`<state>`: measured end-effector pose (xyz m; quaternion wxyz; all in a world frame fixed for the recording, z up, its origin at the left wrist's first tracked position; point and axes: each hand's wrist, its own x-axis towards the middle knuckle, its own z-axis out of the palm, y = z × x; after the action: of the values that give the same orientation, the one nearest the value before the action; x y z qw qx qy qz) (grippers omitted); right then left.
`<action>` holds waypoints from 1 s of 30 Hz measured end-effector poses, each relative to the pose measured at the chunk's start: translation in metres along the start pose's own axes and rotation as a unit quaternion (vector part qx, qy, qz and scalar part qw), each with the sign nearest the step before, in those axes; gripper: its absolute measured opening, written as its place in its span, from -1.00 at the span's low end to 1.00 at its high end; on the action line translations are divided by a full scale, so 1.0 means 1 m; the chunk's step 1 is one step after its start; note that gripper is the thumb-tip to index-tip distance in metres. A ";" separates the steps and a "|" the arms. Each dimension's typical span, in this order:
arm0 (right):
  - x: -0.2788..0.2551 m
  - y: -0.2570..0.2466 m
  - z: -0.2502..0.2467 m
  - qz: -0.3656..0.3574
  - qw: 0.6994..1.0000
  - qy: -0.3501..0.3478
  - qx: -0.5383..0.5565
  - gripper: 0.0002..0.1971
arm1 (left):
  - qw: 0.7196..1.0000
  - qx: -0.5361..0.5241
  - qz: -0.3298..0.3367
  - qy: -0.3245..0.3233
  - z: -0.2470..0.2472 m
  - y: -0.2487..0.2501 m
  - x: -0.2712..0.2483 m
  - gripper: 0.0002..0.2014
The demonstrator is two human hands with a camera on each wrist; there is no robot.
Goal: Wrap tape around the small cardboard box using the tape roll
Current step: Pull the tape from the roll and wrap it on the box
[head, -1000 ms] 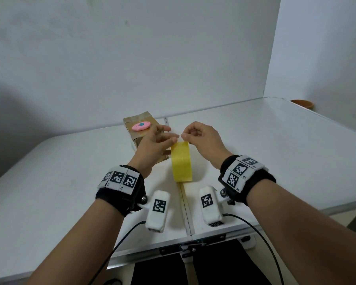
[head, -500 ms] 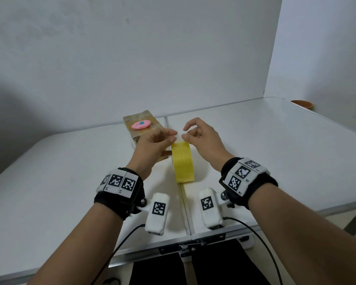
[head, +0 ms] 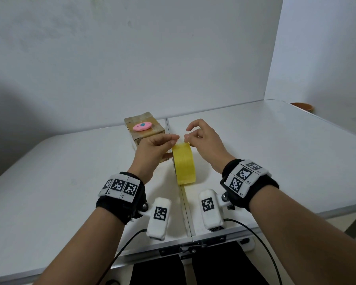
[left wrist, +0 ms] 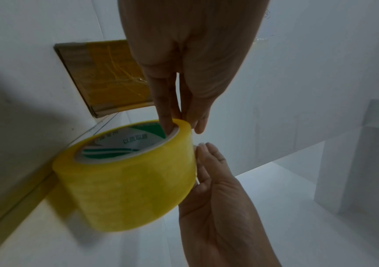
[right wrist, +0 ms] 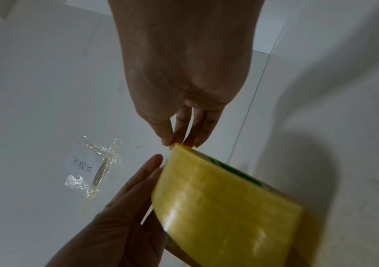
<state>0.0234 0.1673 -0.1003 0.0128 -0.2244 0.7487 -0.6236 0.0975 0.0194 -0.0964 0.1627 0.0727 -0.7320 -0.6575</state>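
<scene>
A yellow tape roll (head: 184, 165) stands on edge on the white table (head: 275, 151), between my hands. My left hand (head: 174, 139) grips its top rim, with a finger inside the core (left wrist: 168, 124) and the thumb outside. My right hand (head: 187, 138) pinches the thin loose tape end at the top of the roll (right wrist: 218, 204), index finger raised. The small cardboard box (head: 146, 133) stands just behind my left hand, partly hidden by it; old tape bands show on its side (left wrist: 101, 75).
A pink oval object (head: 142, 126) lies on top of the box. A brown bowl (head: 301, 106) sits at the far right table edge. White walls close the back and right. A crumpled tape scrap with a paper label (right wrist: 92, 166) sticks to a white surface.
My right index finger has lifted away from the roll's top while thumb and other fingers stay pinched there. The roll, the box and my left hand have barely moved.
</scene>
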 end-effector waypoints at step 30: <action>0.001 -0.006 -0.007 -0.018 0.997 -0.026 -0.076 -0.87 | 0.965 0.235 0.111 0.041 0.005 0.006 0.002 -0.82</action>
<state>0.0226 0.1730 -0.0926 0.0039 -0.2538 0.7891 -0.5594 0.0944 0.0241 -0.0910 0.2429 0.0536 -0.8622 -0.4412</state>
